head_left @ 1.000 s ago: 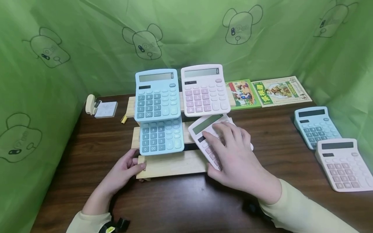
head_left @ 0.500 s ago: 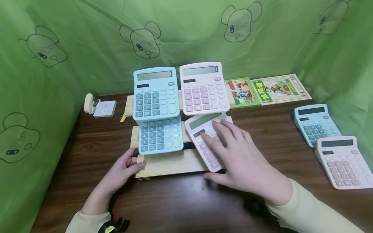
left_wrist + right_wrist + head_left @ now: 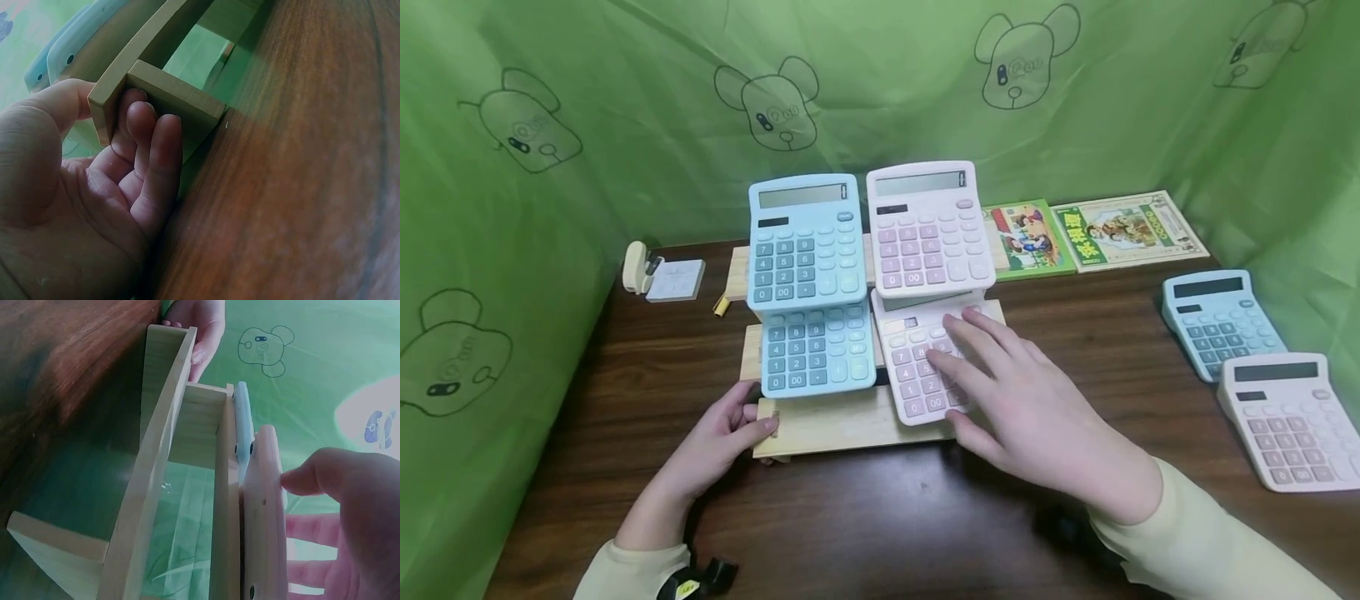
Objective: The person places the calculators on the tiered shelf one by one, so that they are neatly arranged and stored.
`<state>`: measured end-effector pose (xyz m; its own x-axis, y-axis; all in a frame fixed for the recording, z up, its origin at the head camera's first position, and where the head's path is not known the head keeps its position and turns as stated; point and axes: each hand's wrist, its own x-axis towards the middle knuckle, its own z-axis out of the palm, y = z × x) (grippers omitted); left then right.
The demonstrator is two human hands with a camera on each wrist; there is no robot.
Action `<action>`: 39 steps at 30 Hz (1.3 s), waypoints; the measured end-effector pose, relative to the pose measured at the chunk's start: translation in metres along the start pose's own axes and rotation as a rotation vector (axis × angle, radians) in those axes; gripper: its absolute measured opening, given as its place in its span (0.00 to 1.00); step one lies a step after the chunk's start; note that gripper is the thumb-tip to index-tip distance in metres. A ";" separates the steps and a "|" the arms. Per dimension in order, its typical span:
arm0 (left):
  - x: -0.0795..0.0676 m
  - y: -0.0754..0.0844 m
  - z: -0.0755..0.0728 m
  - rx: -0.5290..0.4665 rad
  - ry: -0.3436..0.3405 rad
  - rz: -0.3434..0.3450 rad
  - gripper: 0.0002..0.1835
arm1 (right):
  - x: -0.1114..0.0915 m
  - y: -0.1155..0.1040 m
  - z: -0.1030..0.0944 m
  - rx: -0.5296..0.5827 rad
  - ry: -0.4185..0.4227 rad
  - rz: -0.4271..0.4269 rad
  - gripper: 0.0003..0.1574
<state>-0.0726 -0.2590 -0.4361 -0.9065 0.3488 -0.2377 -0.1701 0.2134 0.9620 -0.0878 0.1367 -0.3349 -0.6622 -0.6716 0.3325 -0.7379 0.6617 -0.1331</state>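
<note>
My left hand [image 3: 722, 433] grips the front left corner of a stepped wooden rack [image 3: 842, 427]. In the left wrist view its thumb lies on the board's face and its fingers curl underneath. My right hand [image 3: 1022, 400] spreads its fingers over a pink calculator [image 3: 913, 375] on the middle step, fingertips at the keys and thumb near the lower edge. In the right wrist view the pink calculator [image 3: 265, 525] leans against a slat, thumb tip at its face. Beside it stands a blue calculator [image 3: 816, 358]. Another blue calculator [image 3: 805, 242] and a pink one on the top step overlap the two below.
Another blue calculator [image 3: 1221, 321] and a pink calculator [image 3: 1288, 425] lie on the dark wood table [image 3: 865, 525] at the right. Two picture books [image 3: 1127, 232] lie at the back. A cream-coloured item [image 3: 636, 268] and a white pad [image 3: 676, 281] are at the back left.
The pink calculator under my right hand has turned from slanted to nearly straight and shifted left, closer to the blue one. My right fingers have loosened and straightened. The left hand keeps its hold.
</note>
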 end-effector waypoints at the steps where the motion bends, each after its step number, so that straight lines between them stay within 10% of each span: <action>1: 0.000 0.000 0.000 0.001 -0.002 0.001 0.35 | 0.000 0.000 0.000 0.003 0.006 0.000 0.39; 39: -0.001 0.003 0.000 0.016 0.001 -0.016 0.35 | 0.007 0.013 0.020 0.032 0.060 0.018 0.39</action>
<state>-0.0726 -0.2590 -0.4334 -0.9041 0.3448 -0.2526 -0.1780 0.2337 0.9559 -0.1043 0.1339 -0.3525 -0.6669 -0.6381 0.3848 -0.7305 0.6617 -0.1686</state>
